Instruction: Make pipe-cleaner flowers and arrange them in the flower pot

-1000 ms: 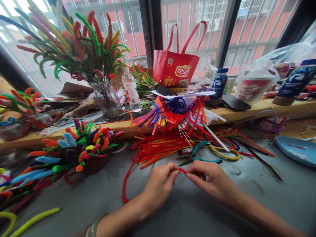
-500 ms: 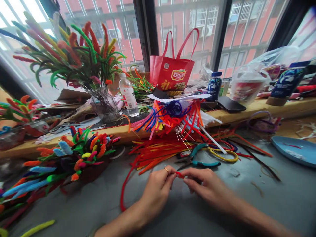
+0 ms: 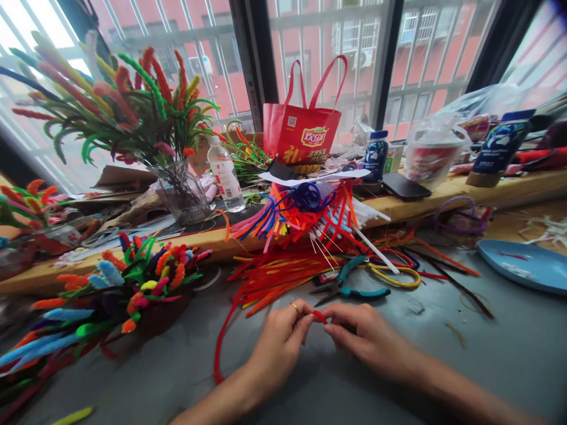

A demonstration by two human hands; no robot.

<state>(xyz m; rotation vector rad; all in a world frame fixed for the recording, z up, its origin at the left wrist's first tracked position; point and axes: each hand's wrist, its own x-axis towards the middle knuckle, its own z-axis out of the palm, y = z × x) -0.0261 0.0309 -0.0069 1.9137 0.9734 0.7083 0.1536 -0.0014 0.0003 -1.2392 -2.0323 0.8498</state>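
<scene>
A short red pipe cleaner (image 3: 319,317) is pinched between my two hands above the grey tabletop. My left hand (image 3: 283,339) holds one end between thumb and forefinger and wears a ring. The other end sits in the fingertips of my right hand (image 3: 365,330). How the piece is bent or coiled is too small to make out. A long red strand (image 3: 219,348) curves down to the left, passing behind my left wrist. Just beyond my hands lie teal-handled pliers (image 3: 349,283), beside a pile of red and orange pipe cleaners (image 3: 270,274).
Yellow-handled scissors (image 3: 396,277) lie past the pliers. Finished pipe-cleaner flowers (image 3: 142,277) crowd the left side. A blue tray (image 3: 522,265) sits at right. On the wooden ledge (image 3: 212,245) stand a glass vase (image 3: 181,195), a water bottle (image 3: 225,174), and a red bag (image 3: 301,133).
The view has shifted slightly, so the background sits a little further left. Both hands stay together on the red piece, and slightly more of it shows between the fingertips.
</scene>
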